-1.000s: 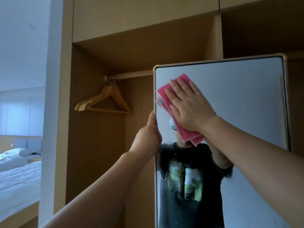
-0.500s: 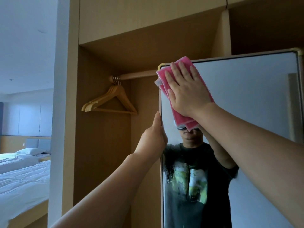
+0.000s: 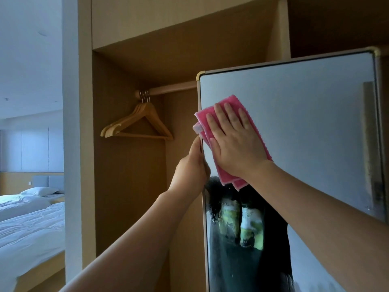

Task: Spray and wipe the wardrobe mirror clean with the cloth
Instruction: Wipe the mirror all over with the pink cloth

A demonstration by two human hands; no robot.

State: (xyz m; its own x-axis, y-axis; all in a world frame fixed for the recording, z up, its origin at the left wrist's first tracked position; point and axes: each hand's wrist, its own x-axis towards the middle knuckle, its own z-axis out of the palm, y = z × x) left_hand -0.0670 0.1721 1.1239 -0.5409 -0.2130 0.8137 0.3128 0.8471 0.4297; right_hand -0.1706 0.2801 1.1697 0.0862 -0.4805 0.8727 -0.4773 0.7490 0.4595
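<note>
The wardrobe mirror is a tall panel with a thin gold frame, swung out from the wooden wardrobe. A folded pink cloth lies flat against the glass near its upper left. My right hand presses on the cloth with fingers spread. My left hand grips the mirror's left edge just below the cloth. Wet smears show on the lower glass over the reflection of a dark printed shirt. No spray bottle is in view.
Inside the open wardrobe, wooden hangers hang from a rail left of the mirror. A bed with white bedding stands at the far left, beyond the wardrobe's side panel.
My right hand slid the cloth up to the mirror's top left corner, then back down the glass. My left hand kept its hold on the mirror edge.
</note>
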